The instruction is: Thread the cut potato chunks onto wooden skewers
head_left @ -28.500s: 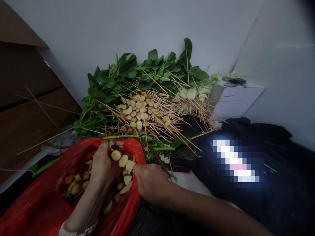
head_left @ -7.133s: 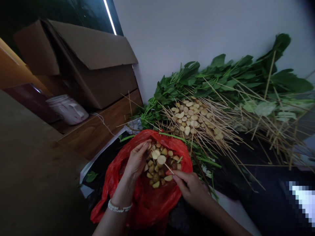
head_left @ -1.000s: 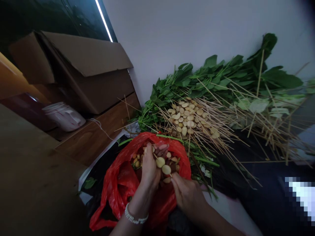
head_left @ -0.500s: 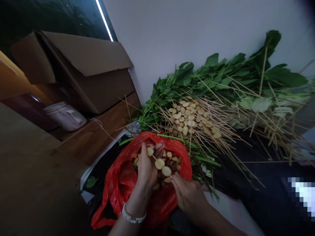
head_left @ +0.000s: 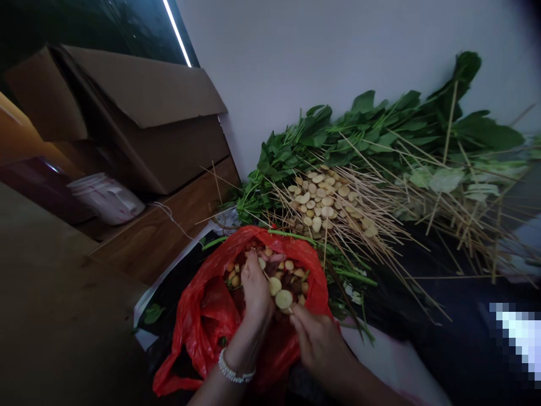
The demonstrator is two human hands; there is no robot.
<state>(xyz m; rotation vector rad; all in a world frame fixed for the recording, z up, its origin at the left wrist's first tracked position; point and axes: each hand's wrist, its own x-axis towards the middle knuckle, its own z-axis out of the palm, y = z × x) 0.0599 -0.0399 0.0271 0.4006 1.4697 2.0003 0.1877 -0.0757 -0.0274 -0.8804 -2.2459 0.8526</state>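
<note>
My right hand (head_left: 319, 338) pinches the near end of a thin wooden skewer threaded with round, pale potato slices (head_left: 284, 299). The skewer slants up and left over a red plastic bag (head_left: 198, 304). At its far end, my left hand (head_left: 257, 290) is closed around the top slice, thumb upward, its other fingers largely hidden. A white beaded bracelet (head_left: 236, 369) circles the left wrist. Inside the open bag, below both hands, lie loose slices and chunks (head_left: 296, 276) of pale and orange-brown food.
Behind the bag, skewered potato slices (head_left: 321, 194) lie heaped against leafy green stems (head_left: 372, 124) along the white wall. More skewers with pale green leaves (head_left: 448, 179) are at right. An open cardboard box (head_left: 169, 146) and a white jug (head_left: 105, 197) stand at left.
My left hand has shifted slightly down and right, its thumb folding from upright over the upper slice. The right hand still pinches the skewer's near end, slightly lower. The view has shifted slightly.
</note>
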